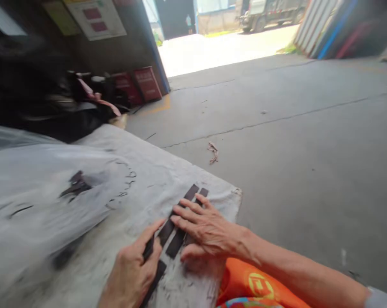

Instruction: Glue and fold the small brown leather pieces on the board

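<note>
Two narrow dark strips lie side by side near the table corner, the left strip (166,233) and the right strip (175,244). My right hand (206,226) rests flat across both, fingers outstretched and a little apart. Close to their near ends, my left hand (132,265) is closed around a small black piece (148,248), which shows between thumb and forefinger. Most of that piece is hidden by the hand, so its kind cannot be made out. Another dark strip (156,278) sticks out beneath my left hand.
A white-covered table (168,175) bears a clear plastic bag (52,184) with dark pieces. Grey floor (293,171) spreads beyond the table edge, with a crumpled scrap (213,152) on it. Red boxes (147,83) stand by the wall. A truck (270,15) is outside.
</note>
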Motion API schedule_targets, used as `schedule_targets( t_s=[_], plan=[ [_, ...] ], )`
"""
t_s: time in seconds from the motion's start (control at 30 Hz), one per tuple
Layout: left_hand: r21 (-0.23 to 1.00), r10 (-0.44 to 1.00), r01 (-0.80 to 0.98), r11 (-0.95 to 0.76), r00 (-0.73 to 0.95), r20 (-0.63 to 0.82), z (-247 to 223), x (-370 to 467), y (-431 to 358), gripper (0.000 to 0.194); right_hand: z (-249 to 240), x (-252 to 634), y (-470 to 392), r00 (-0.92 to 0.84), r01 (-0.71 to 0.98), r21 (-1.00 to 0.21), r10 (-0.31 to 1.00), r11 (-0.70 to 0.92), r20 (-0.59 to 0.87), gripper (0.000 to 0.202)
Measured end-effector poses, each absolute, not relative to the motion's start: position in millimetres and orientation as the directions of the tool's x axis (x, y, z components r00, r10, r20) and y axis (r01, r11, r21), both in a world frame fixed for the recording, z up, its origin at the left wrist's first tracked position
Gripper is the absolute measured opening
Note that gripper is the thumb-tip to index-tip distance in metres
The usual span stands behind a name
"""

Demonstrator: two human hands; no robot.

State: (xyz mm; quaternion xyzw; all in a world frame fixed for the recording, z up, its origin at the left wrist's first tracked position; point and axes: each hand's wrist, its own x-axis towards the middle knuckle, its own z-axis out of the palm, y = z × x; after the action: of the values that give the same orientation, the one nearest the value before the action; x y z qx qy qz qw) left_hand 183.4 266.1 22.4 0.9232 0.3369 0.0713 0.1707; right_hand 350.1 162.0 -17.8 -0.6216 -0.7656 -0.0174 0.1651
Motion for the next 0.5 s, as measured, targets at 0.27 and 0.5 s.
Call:
schedule_targets(
  t_s=[0.27,0.5],
  plan=[
    [0.741,0.919,0.657,-0.135,0.364,-0.155,73.5,130.5,243.5,0.043,-44.6,372.9,166.9,-0.146,0.947,-0.215,0.916,0.238,0.373,0.082],
    [0.863,0.983,0.496,0.094,0.093,-0.16,88.9,74.0,208.3,0.042,-65.2,381.1,169.5,-0.112,0.967,-0.171,0.915,0.19,0.388,0.082]
  ],
)
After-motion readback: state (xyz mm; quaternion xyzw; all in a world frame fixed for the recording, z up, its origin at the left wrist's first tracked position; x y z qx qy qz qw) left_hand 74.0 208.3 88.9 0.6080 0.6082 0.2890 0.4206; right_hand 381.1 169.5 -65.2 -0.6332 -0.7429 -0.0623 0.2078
